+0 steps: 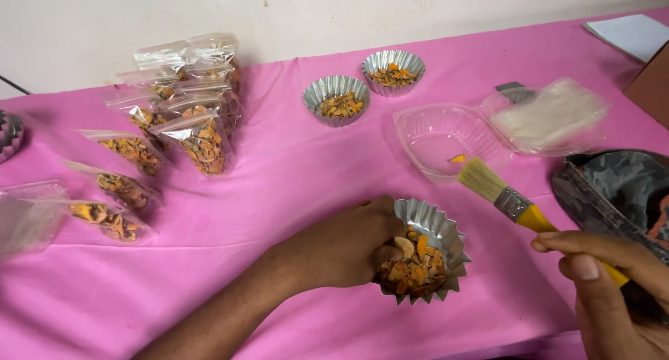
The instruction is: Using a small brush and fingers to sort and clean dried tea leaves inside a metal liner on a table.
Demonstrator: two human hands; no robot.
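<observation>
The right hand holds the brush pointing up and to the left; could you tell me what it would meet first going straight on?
Probably the clear clamshell container, just past the bristles of the brush in the right hand; depth is uncertain.

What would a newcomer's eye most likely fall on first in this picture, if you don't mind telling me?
Probably the fluted foil cup of orange dried pieces at bottom centre, tilted and gripped by the left hand. Next, the yellow-handled brush held by the right hand just beside it. The bright pink tablecloth and the bagged packets upper left also stand out.
</observation>
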